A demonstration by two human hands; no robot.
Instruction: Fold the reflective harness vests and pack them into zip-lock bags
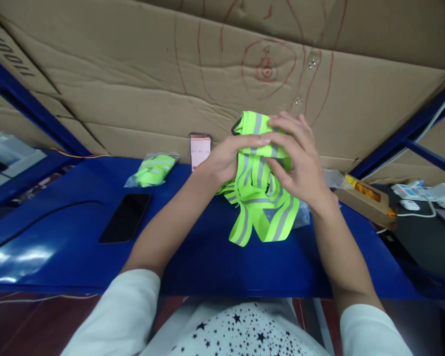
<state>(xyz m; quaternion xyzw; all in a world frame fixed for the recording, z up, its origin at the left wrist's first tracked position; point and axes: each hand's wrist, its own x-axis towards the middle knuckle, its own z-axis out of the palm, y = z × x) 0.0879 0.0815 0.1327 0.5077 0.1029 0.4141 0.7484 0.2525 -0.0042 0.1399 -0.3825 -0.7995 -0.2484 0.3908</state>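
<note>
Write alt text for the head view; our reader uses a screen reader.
Both hands, left and right, grip a bundle of neon-yellow reflective straps above a blue table. A black phone and a bagged strap bundle lie left.

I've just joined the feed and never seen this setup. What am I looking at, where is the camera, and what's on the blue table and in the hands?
There is no machine: a person works with bare hands, filmed by a camera on their head looking down. Both the left hand and the right hand grip a bundle of neon-yellow reflective straps, raised above the blue table. On the table lie a dark phone, a bagged set of straps and, to the right, an open cardboard box. A second phone leans against the cardboard wall behind.
</note>
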